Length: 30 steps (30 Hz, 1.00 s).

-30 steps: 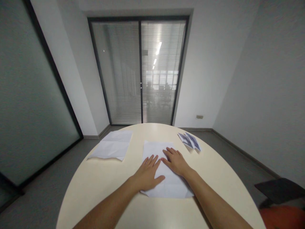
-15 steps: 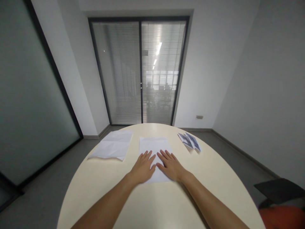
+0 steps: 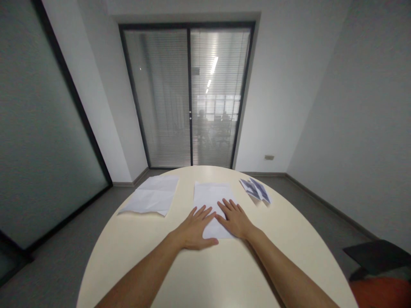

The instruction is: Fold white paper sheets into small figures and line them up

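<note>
A plain white sheet of paper lies flat near the middle of the table. Over its left edge rests my left hand, open, with the thumb stretched out just below the sheet's near edge. My right hand lies palm down on the right side of the same sheet, its fingers spread. The two hands almost touch over the paper, and neither grips anything. Parts of the sheet are hidden under them.
On the round cream table, creased white papers lie at the left edge. A folded printed sheet stands at the right. A red-seated chair is at the lower right. Blinds cover the glass doors beyond.
The sheet has shifted slightly right and away from me. My right hand has moved a little right; my left hand's thumb has swung out, down and toward me.
</note>
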{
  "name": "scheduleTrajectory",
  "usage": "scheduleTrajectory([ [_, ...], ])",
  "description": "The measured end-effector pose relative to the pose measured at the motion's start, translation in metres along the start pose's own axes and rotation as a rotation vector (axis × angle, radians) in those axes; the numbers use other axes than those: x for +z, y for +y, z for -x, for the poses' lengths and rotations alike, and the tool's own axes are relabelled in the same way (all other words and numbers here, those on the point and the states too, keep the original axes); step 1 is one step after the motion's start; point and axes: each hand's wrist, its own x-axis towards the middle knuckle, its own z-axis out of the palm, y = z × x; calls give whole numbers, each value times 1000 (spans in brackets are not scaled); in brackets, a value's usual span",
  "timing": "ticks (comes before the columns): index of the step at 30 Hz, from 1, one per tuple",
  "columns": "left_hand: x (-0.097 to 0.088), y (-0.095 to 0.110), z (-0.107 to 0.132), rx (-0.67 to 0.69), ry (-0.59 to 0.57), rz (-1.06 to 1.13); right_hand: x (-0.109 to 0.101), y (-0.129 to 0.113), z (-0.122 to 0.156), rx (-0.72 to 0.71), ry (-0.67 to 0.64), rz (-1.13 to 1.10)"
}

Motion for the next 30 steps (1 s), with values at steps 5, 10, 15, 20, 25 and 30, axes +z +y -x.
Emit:
scheduleTrajectory([
  [5,-2,1,1,-15,-3,8,0,7,-3,43,26,27],
  [10,-2,2,0,-34,17,3,-4,10,0,2,18,-10],
  [15,-3,5,1,-64,44,-2,-7,14,-1,-82,63,-68],
  [20,-2,8,1,-124,81,2,-9,9,2,-269,85,-133],
  [25,-1,7,0,-139,127,7,-15,2,10,-329,-25,-134],
  [30,-2,4,-1,-113,141,-19,-21,0,12,-329,-102,-110],
])
